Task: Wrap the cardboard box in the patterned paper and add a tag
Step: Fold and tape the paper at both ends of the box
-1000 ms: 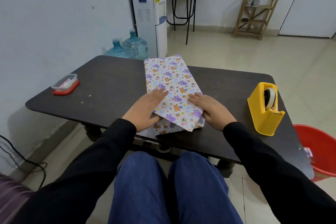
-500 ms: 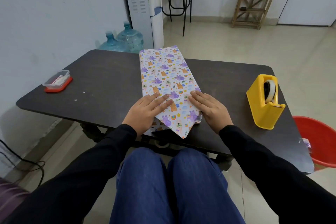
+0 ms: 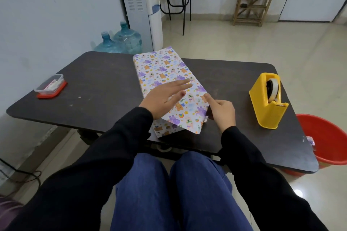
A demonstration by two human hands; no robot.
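Observation:
The box wrapped in patterned paper [image 3: 161, 67] lies lengthwise on the dark table [image 3: 103, 80], and its near end overhangs the front edge with a loose pointed paper flap [image 3: 189, 124]. My left hand [image 3: 163, 97] lies flat on top of the box, fingers straight and pointing right. My right hand [image 3: 221, 112] is against the box's right side near that end. Its index finger is straight and presses the top right edge, while the other fingers curl beside the paper. No tag is visible.
A yellow tape dispenser [image 3: 266, 103] stands at the table's right. At the left sits a small clear container on a red lid [image 3: 50, 86]. A red bucket [image 3: 326, 137] is on the floor at the right, and my knees are under the front edge.
My left hand slid right across the top of the box. My right hand moved from flat on the paper to the box's right side, index finger on the edge.

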